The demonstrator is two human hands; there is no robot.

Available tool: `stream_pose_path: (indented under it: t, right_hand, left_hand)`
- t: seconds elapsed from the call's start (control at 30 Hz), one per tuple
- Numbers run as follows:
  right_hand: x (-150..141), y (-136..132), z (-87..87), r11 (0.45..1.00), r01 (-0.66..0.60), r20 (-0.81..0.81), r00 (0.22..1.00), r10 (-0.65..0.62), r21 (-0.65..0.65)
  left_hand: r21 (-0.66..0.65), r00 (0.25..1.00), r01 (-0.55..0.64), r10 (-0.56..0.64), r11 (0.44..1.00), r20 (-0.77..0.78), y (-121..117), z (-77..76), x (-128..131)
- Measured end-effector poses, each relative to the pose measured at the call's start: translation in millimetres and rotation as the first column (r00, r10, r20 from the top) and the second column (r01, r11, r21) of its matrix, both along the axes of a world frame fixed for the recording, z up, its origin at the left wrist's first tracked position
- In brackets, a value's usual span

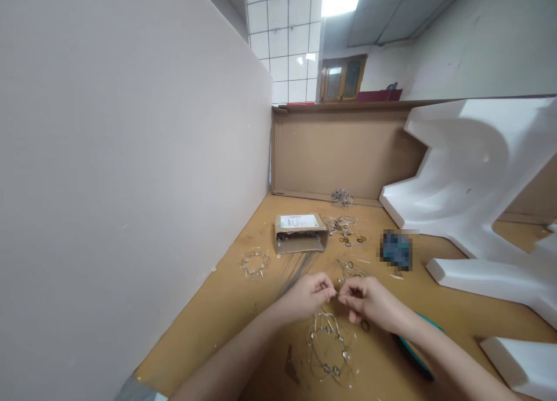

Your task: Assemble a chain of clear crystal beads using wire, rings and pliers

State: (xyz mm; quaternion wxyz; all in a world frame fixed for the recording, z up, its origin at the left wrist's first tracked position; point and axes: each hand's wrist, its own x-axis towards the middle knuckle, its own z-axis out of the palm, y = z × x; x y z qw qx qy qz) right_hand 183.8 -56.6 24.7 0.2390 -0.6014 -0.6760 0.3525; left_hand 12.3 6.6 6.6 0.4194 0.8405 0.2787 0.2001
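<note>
Head view: a thin wire (336, 294) is held between the two hands, over the tabletop (243, 299), its full shape hidden by the fingers. It is pinched by the grip of the left hand (307, 295), and the grip of the right hand (368, 299) is clamped on it just beside. Nearer the camera, a beaded ring (346, 355) is laid flat. Beyond the left hand, loose wires (300, 270) are spread before an open carton (300, 221), with a second ring (263, 266) placed at its left.
</note>
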Motion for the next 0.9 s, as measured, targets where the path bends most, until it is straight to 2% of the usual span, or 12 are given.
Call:
stream_pose_path:
  t: [0.03, 0.07, 0.1, 0.2, 0.27, 0.33, 0.43, 0.67, 0.8, 0.9]
  right_hand:
    - [-0.2, -2.1, 0.8, 1.000, 0.010, -0.090, 0.996, -0.012, -0.028]
    - [-0.8, -4.5, 1.9, 0.999, 0.018, -0.175, 0.984, -0.026, -0.050]
    - [-1.7, -6.9, 3.3, 0.997, 0.027, -0.249, 0.967, -0.043, -0.066]
    - [-4.4, -13.8, 7.8, 0.993, 0.049, -0.410, 0.908, -0.089, -0.108]
    - [-4.9, -17.1, 9.7, 0.990, 0.042, -0.471, 0.876, -0.102, -0.136]
    - [-4.1, -18.6, 10.4, 0.988, 0.021, -0.502, 0.860, -0.097, -0.156]
    - [-2.2, -17.6, 9.8, 0.987, 0.006, -0.509, 0.857, -0.087, -0.159]
    - [-9.2, -12.1, 6.5, 0.987, 0.092, -0.436, 0.889, -0.139, -0.129]
    - [-14.5, -11.0, -0.7, 0.979, 0.180, -0.388, 0.899, -0.202, -0.094]
    - [-14.4, -9.5, -6.0, 0.976, 0.196, -0.365, 0.905, -0.218, -0.096]
  left_hand:
    - [-0.191, 0.994, 0.022, -0.001, 0.981, 0.106, -0.8, 0.4, -0.6]
    - [-0.372, 0.976, 0.066, 0.017, 0.926, 0.217, -2.2, 1.2, -0.6]
    - [-0.486, 0.950, 0.120, 0.043, 0.866, 0.310, -4.2, 2.5, -0.2]
    - [-0.625, 0.888, 0.190, 0.140, 0.757, 0.439, -11.0, 8.4, 1.8]
    - [-0.661, 0.878, 0.209, 0.159, 0.721, 0.452, -14.6, 12.6, 1.6]
    - [-0.658, 0.892, 0.188, 0.154, 0.729, 0.426, -16.0, 15.5, -0.2]
    - [-0.615, 0.923, 0.148, 0.115, 0.775, 0.367, -13.9, 14.9, -3.2]
    - [-0.525, 0.940, 0.099, 0.093, 0.845, 0.328, -6.3, -4.4, -1.2]
    - [-0.521, 0.935, 0.087, 0.111, 0.849, 0.337, -6.2, -8.6, -0.5]
    - [-0.546, 0.926, 0.075, 0.145, 0.835, 0.350, -6.3, -9.5, -1.7]
